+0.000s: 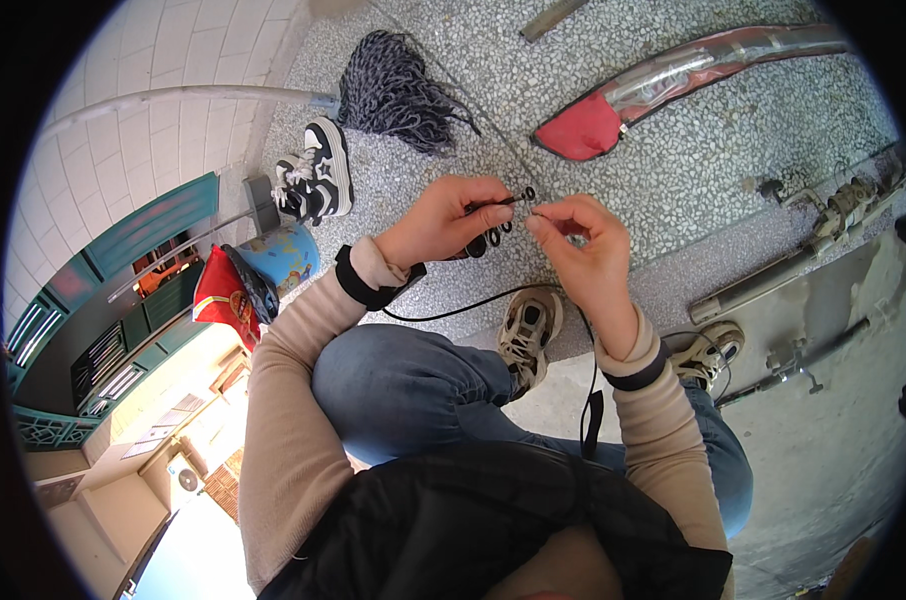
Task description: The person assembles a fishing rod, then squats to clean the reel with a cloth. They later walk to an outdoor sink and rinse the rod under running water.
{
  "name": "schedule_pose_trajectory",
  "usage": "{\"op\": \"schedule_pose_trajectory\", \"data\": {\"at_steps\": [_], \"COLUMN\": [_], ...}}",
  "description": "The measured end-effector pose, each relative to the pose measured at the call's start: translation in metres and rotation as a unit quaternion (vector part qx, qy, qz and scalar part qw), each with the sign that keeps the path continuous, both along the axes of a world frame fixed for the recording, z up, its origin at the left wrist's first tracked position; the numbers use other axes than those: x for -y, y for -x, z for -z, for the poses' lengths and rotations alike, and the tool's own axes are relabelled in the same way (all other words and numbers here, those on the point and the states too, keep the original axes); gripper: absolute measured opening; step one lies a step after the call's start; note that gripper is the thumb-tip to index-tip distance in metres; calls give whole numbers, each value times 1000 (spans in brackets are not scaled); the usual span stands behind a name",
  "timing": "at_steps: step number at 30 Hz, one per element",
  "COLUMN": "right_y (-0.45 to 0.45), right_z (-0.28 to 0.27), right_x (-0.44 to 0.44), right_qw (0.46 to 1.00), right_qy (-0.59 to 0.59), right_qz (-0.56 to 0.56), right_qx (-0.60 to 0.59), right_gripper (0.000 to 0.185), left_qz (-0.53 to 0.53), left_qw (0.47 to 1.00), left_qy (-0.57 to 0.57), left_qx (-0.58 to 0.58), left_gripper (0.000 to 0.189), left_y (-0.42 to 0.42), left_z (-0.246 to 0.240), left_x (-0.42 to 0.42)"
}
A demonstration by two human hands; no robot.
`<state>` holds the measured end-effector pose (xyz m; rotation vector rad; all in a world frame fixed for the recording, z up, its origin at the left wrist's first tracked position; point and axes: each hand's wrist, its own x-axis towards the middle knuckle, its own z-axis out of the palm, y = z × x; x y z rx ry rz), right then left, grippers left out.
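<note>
My left hand is closed around a bundle of thin black rods with several black rings, which look like the guides of a telescopic fishing rod. One ring stands out past the fingertips, and others hang just below the thumb. Close to its right, my right hand pinches something very thin between thumb and forefinger; it is too small to tell what. The two sets of fingertips are a short way apart. Beyond them on the speckled stone floor lies a long bag with a red end and a transparent side.
A grey string mop and black-and-white sneakers are at the upper left, near a blue patterned bucket and a red bag. Metal tubes with fittings lie at the step's edge on the right. A black cable runs between my wrists.
</note>
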<state>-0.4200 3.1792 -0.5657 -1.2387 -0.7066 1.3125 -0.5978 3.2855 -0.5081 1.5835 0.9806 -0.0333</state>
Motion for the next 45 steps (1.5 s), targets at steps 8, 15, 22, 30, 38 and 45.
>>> {"op": "schedule_pose_trajectory", "data": {"at_steps": [8,15,22,30,38,45], "right_y": [-8,-16,-14,-18,-16,-17], "right_z": [4,-2,-1,-3,-4,2], "right_x": [-3,-5,-7,-7,-8,-5], "right_qw": [997,999,996,987,986,990], "right_qy": [-10,-26,-52,-44,-79,-67], "right_qz": [-18,-26,-11,-47,-30,-72], "right_qx": [-72,38,78,150,144,101], "right_gripper": [9,12,13,18,23,21], "left_qz": [-10,5,-1,36,43,65], "left_qw": [1000,999,999,999,999,998], "left_qy": [29,30,47,-2,-21,-18], "left_qx": [-7,16,-7,12,7,-18], "left_gripper": [17,18,17,16,16,14], "left_y": [1,1,0,-1,-4,-5], "left_z": [-1,1,-1,5,7,4], "left_x": [0,2,2,6,10,10]}}
